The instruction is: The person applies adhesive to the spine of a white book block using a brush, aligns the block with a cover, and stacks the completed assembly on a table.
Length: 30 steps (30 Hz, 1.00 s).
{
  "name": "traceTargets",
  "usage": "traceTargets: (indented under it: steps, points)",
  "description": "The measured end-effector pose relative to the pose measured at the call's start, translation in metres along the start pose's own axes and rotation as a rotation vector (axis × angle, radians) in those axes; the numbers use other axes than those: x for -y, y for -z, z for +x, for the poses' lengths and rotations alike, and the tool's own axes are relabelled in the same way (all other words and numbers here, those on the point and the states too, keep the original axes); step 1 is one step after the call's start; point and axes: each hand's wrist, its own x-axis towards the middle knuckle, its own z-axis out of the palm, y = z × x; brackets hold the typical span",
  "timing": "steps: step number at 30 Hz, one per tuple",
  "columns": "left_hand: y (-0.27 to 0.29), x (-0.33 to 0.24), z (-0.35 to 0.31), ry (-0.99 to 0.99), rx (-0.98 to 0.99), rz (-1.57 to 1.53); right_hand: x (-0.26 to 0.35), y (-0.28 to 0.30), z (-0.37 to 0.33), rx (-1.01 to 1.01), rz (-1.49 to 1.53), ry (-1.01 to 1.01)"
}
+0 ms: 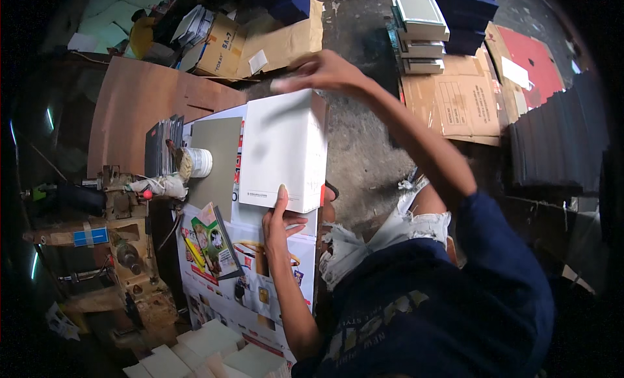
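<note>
A thick white book lies on the work surface in front of me. Its top is plain white apart from a small line of print near the near edge. My left hand grips the book's near edge, thumb on top and the other fingers low against the side. Above the book's far edge hovers my right hand, fingers apart and slightly blurred, with nothing visible in them. The right hand's shadow falls across the white cover. A grey board lies flat to the left of the book.
A white tub and upright dark boards stand left. Printed sheets cover the surface, with a small green booklet on them. A worn machine is at far left. Stacked books and cardboard occupy the right floor.
</note>
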Motion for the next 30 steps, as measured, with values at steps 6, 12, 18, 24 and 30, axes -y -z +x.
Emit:
traceTargets:
  steps: [6, 12, 18, 24, 30]
  points:
    - [0.001, 0.005, 0.002, 0.025, 0.004, 0.011, -0.010, -0.075, -0.123, -0.282, 0.591, -0.377]
    - [-0.026, 0.008, -0.012, -0.050, -0.018, 0.023, -0.016, -0.076, -0.122, -0.325, 0.526, -0.305]
    - [-0.015, -0.029, -0.048, -0.030, 0.013, 0.362, -0.015, -0.064, -0.119, -0.298, 0.556, -0.296]
    - [-0.004, -0.075, 0.007, -0.943, -0.332, 0.569, -0.019, -0.062, -0.119, -0.291, 0.559, -0.293]
    - [-0.031, -0.057, 0.050, -0.823, -0.439, 0.909, -0.017, -0.064, -0.118, -0.236, 0.537, -0.316]
